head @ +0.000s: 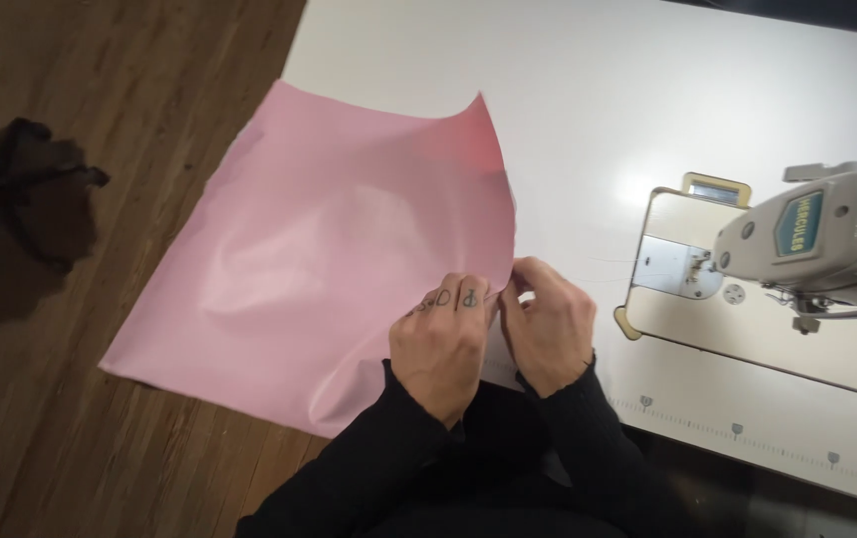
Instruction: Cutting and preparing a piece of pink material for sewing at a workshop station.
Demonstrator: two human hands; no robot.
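The left hand [445, 344] is closed on the right edge of the pink sheet [329, 249], fingers curled over it; the right hand [548, 324] is pinched on the same edge, just beside the left, touching it; the sheet is spread leftward and away from both hands, half on the white table [588, 110], half overhanging the wooden floor [80, 438]; its far corner is curled up; the sewing machine [817, 234] is seen to the right, nearer the right hand.

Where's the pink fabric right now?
Head view: pink fabric lies left of centre, overhanging the white table's left edge, its right edge pinched by left hand and right hand.
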